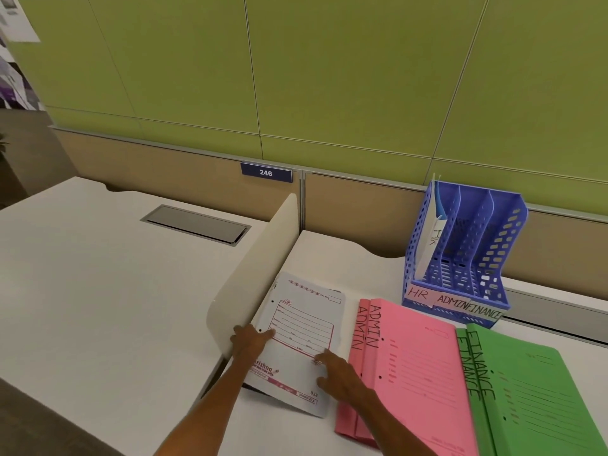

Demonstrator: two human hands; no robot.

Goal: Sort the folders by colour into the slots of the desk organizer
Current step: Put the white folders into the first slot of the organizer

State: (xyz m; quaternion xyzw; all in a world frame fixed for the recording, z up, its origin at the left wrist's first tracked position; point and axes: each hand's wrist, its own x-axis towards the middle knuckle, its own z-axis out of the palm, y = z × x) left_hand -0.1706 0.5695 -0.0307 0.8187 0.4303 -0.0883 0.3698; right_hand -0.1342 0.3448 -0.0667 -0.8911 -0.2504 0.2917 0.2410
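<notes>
Organizer [510, 248]: HR, ADMIN, apparently FINANCE

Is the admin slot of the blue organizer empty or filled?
Empty: the middle slot of the desk organizer shows only bare blue plastic; only the left HR slot holds a white folder.

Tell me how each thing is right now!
white folder: on desk, under both hands
left hand: holds its left edge
right hand: rests on it
pink ADMIN folders: stacked flat
green FINANCE folders: stacked flat
blue desk organizer: HR folder upright in leftmost slot
</notes>
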